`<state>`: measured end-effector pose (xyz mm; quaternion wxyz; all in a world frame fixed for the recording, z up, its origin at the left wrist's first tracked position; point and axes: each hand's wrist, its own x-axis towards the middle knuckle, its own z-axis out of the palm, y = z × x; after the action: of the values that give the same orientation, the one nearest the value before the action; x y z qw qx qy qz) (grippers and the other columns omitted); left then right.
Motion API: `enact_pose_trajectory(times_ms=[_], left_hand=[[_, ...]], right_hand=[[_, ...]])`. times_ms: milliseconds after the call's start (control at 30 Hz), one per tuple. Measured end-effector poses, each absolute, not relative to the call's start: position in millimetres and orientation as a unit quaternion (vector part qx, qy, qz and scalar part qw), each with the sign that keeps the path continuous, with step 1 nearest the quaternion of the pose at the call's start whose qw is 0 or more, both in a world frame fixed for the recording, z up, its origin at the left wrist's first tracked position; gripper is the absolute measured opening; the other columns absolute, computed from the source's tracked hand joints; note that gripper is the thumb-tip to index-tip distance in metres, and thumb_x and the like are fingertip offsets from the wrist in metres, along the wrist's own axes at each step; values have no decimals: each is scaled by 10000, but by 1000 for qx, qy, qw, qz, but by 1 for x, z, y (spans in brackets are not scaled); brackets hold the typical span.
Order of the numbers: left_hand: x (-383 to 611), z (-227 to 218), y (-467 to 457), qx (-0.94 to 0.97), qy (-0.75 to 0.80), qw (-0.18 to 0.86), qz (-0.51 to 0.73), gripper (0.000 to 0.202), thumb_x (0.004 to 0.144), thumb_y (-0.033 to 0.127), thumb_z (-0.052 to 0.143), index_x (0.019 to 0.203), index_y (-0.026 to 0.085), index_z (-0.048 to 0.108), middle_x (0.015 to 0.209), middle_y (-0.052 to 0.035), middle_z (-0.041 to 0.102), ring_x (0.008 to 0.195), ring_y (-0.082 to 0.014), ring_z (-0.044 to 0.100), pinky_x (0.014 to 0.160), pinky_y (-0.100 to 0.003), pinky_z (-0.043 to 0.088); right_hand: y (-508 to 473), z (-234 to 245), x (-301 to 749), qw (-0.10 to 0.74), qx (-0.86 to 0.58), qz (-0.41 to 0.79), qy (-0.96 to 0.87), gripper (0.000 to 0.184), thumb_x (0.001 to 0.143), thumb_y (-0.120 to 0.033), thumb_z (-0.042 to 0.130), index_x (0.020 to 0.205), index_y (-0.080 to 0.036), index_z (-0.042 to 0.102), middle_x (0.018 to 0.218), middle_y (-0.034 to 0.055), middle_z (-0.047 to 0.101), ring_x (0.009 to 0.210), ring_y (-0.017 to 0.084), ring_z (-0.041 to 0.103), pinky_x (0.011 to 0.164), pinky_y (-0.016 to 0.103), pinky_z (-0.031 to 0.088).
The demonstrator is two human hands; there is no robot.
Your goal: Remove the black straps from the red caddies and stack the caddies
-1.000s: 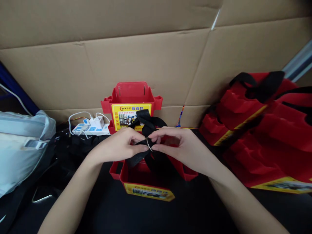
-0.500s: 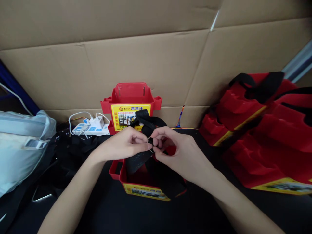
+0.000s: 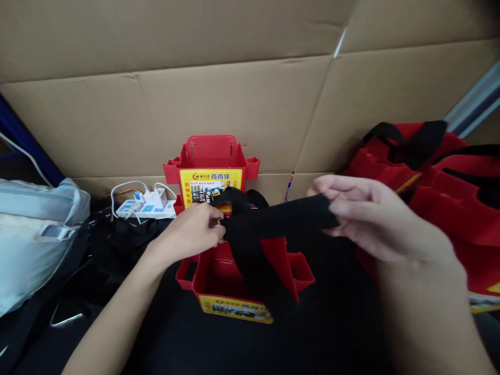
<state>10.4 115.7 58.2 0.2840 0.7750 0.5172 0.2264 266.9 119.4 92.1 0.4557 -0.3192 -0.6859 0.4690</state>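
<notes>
My left hand (image 3: 195, 229) is closed in a pinch on the black strap (image 3: 273, 221) where it bunches up, just above a red plastic box (image 3: 234, 284) with a yellow label. My right hand (image 3: 371, 219) is raised to the right and pinches the free end of the same strap, which is stretched flat between my two hands. The metal ring seen earlier is hidden behind my left fingers. A second red box (image 3: 211, 161) with a yellow label stands upright behind, against the cardboard.
A cardboard wall (image 3: 250, 94) closes off the back. Several red boxes with black straps (image 3: 441, 172) are piled at the right. A white power strip (image 3: 146, 205) with plugs lies at the back left, next to a pale grey bag (image 3: 35, 229). The surface is black.
My right hand has pulled away to the right and upward, drawing the black strap out taut. My left hand stays pinched at the same spot over the red box.
</notes>
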Motion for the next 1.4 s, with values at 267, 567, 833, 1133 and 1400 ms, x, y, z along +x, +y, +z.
enact_pose_trajectory(times_ms=[267, 567, 833, 1133, 1400], left_hand=[[10, 63, 112, 803, 413, 346, 255, 192, 646, 40, 366, 674, 138, 529, 625, 6, 592, 593, -102, 564, 546, -191, 411], [10, 69, 107, 858, 386, 263, 212, 138, 700, 60, 383, 642, 150, 470, 519, 52, 468, 491, -63, 417, 480, -167, 305], [12, 65, 110, 879, 372, 233, 188, 143, 731, 66, 388, 665, 132, 497, 576, 41, 452, 525, -62, 367, 502, -181, 296], [15, 66, 107, 871, 388, 228, 199, 137, 710, 64, 397, 636, 142, 482, 541, 56, 393, 518, -62, 329, 485, -182, 272], [0, 76, 102, 872, 385, 233, 191, 153, 707, 55, 398, 587, 141, 439, 507, 54, 421, 485, -54, 346, 466, -175, 260]], right_hand=[[121, 74, 240, 362, -247, 274, -856, 312, 830, -186, 543, 1137, -240, 565, 1167, 43, 585, 1087, 173, 532, 929, 320, 428], [136, 61, 227, 301, -257, 183, -900, 172, 835, -306, 544, 879, -166, 635, 789, 25, 634, 722, 131, 566, 681, 243, 439], [132, 65, 230, 254, -229, 251, -905, 239, 902, -271, 419, 1027, -161, 590, 636, -29, 553, 536, 74, 446, 523, 191, 351], [137, 45, 214, 266, -203, 210, -919, 190, 863, -169, 446, 1010, -180, 566, 708, -13, 588, 589, 76, 506, 593, 187, 398], [151, 54, 231, 466, -362, 182, -787, 89, 773, -254, 571, 741, -175, 543, 528, -53, 406, 451, 71, 346, 436, 204, 270]])
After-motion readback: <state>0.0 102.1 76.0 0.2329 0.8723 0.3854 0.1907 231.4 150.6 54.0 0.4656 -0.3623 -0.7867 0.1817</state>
